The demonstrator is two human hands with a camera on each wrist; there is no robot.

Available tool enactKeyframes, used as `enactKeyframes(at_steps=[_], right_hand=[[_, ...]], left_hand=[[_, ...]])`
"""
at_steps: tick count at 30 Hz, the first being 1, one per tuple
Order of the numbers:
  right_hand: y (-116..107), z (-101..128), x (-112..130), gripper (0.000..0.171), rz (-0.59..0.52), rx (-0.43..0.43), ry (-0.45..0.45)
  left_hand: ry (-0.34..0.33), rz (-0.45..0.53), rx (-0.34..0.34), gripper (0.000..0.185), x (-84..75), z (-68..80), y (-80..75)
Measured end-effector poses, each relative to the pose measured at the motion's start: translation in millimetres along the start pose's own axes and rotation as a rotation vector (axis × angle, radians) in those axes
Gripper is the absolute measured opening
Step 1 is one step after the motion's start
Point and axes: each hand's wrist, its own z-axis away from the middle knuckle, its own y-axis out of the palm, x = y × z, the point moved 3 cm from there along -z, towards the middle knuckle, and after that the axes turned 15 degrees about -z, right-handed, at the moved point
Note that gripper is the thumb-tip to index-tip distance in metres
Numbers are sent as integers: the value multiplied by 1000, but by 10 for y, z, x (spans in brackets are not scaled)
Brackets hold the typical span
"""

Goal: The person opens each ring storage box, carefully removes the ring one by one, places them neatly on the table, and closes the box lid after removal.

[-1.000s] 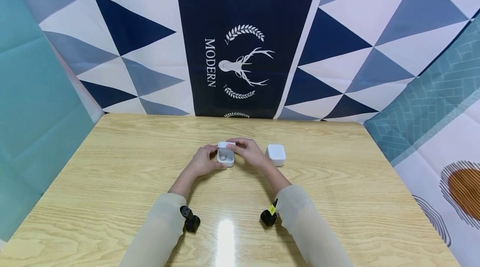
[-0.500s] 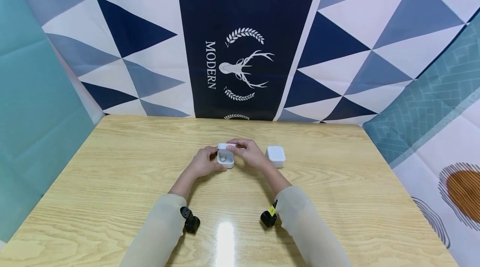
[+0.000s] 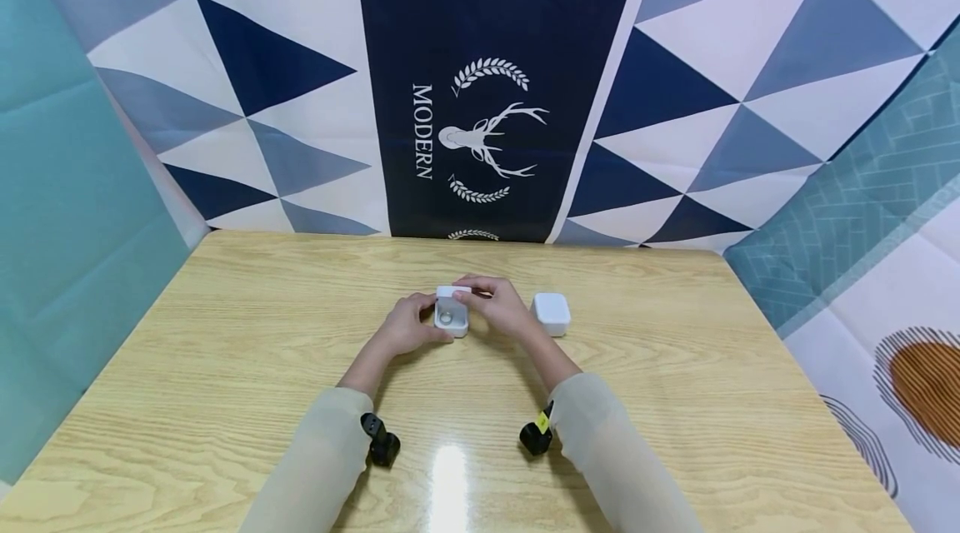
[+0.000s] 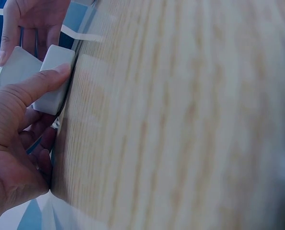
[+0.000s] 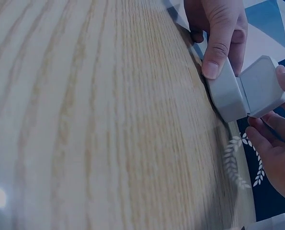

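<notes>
A small white hinged box (image 3: 452,320) stands open at the middle of the wooden table (image 3: 225,366), with a round silvery item in its base. My left hand (image 3: 420,323) grips the base from the left, its thumb (image 4: 34,86) lying along the base's side (image 4: 55,79). My right hand (image 3: 480,300) pinches the raised lid (image 3: 453,291) from the right. In the right wrist view the base (image 5: 226,93) and the lid (image 5: 263,86) show edge-on, with the left thumb (image 5: 218,43) on the base and my right fingers (image 5: 276,148) beside the lid.
A second white box (image 3: 551,312), closed, sits just right of my right hand. Patterned cloth backdrops (image 3: 487,100) hang behind and to both sides of the table. Black wrist cameras (image 3: 382,440) hang under both sleeves.
</notes>
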Motion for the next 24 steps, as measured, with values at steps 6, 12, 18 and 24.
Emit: enactKeyframes(at_steps=[6, 12, 18, 24], right_hand=[[-3, -5, -12, 26, 21, -25, -6], [-7, -8, -16, 28, 27, -25, -5], [-12, -13, -21, 31, 23, -23, 0], [-5, -12, -11, 34, -2, -15, -2]], left_hand=[[-2, 4, -3, 72, -2, 0, -3], [-1, -2, -10, 72, -14, 5, -5], [1, -11, -10, 72, -16, 1, 1], [0, -6, -17, 72, -14, 2, 0]])
